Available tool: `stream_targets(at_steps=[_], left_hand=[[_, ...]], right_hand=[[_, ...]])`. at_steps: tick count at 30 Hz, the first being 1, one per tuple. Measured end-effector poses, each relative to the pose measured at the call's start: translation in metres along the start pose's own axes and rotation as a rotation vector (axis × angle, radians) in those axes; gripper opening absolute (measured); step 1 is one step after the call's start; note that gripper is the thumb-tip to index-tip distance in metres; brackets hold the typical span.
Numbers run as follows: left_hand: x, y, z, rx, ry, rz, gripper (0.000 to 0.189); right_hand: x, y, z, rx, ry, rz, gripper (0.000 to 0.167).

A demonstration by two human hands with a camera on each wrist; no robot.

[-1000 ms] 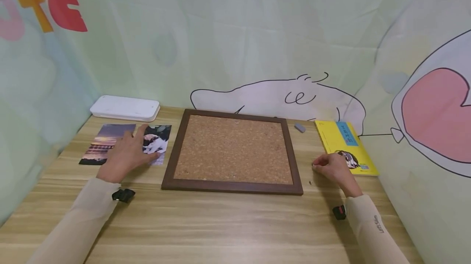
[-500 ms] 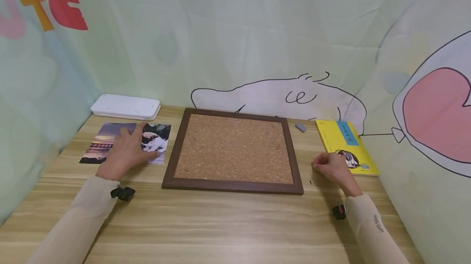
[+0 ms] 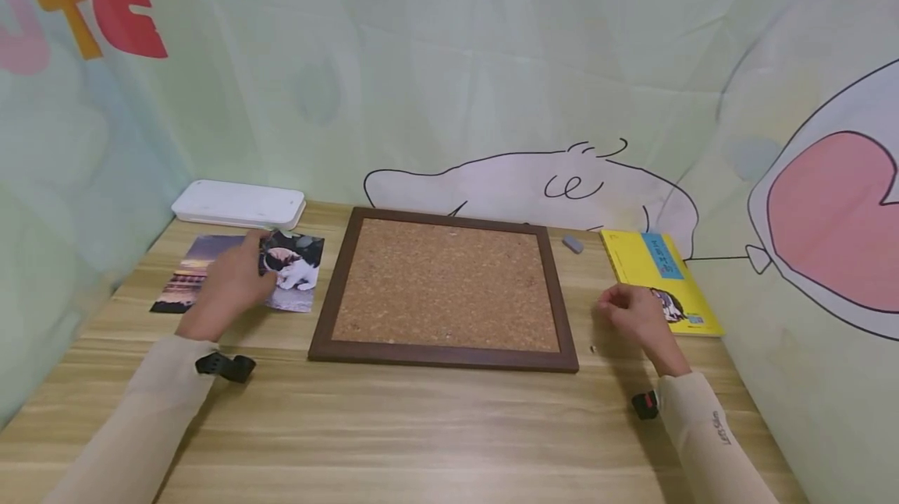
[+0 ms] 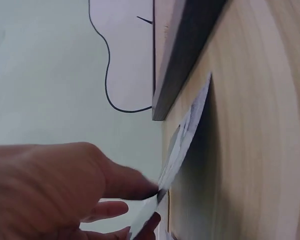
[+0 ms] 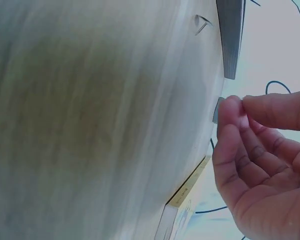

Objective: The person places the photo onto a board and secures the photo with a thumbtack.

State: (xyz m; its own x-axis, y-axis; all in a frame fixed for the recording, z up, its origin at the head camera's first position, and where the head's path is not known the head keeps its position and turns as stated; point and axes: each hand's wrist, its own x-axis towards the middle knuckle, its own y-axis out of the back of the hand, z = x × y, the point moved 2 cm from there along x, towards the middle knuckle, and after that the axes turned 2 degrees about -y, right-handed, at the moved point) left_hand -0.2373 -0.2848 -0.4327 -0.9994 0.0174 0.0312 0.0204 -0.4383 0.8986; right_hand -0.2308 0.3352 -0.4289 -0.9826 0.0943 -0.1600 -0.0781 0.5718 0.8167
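Note:
My left hand [image 3: 235,274] pinches the left edge of a cat photo [image 3: 298,278], thumb above and fingers below. In the left wrist view the photo [image 4: 182,142] is seen edge-on, tilted off the wood. A sunset photo [image 3: 186,278] lies partly under that hand. Just left of a yellow book, my right hand [image 3: 635,317] is held over the table with thumb and forefinger tips together. Whatever may be between those tips is hidden. A metal thumbtack [image 5: 203,22] lies on the table near it. Between the hands lies a cork board [image 3: 449,285] in a brown frame.
A white case [image 3: 239,204] stands at the back left, behind the photos. A grey eraser [image 3: 573,244] lies behind the board's right side. The yellow book [image 3: 632,254] lies at the right edge. A printed cloth [image 3: 449,83] hangs along the back and sides.
The left hand has drawn its thumb and fingers together on the cat photo's left edge, and the photo has shifted slightly. The right hand has risen a little.

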Motion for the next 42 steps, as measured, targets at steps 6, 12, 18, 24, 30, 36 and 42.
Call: stream_targets(at_steps=[6,12,18,24,30,36,42], left_hand=[[-0.001,0.007,0.002,-0.042,0.036,0.02,0.069],[-0.004,0.011,0.003,-0.057,0.025,0.082,0.064],[-0.006,0.015,0.005,-0.097,-0.004,0.162,0.054],[-0.005,0.017,0.007,-0.137,0.0,0.222,0.046],[-0.007,0.02,0.014,-0.169,-0.001,0.213,0.044],[-0.006,0.023,0.027,-0.203,-0.017,0.183,0.046],[-0.004,0.022,0.036,-0.235,-0.085,0.156,0.045]], right_hand=[[0.0,0.003,-0.005,0.051,0.031,0.049,0.024],[-0.001,0.006,-0.014,0.078,0.037,0.073,0.024],[-0.001,0.007,-0.025,0.078,0.043,0.093,0.025],[-0.004,0.009,-0.035,0.099,0.052,0.083,0.026],[-0.006,0.008,-0.046,0.135,0.061,0.081,0.027],[-0.007,0.005,-0.056,0.177,0.093,0.079,0.026],[-0.007,-0.002,-0.066,0.195,0.147,0.099,0.023]])
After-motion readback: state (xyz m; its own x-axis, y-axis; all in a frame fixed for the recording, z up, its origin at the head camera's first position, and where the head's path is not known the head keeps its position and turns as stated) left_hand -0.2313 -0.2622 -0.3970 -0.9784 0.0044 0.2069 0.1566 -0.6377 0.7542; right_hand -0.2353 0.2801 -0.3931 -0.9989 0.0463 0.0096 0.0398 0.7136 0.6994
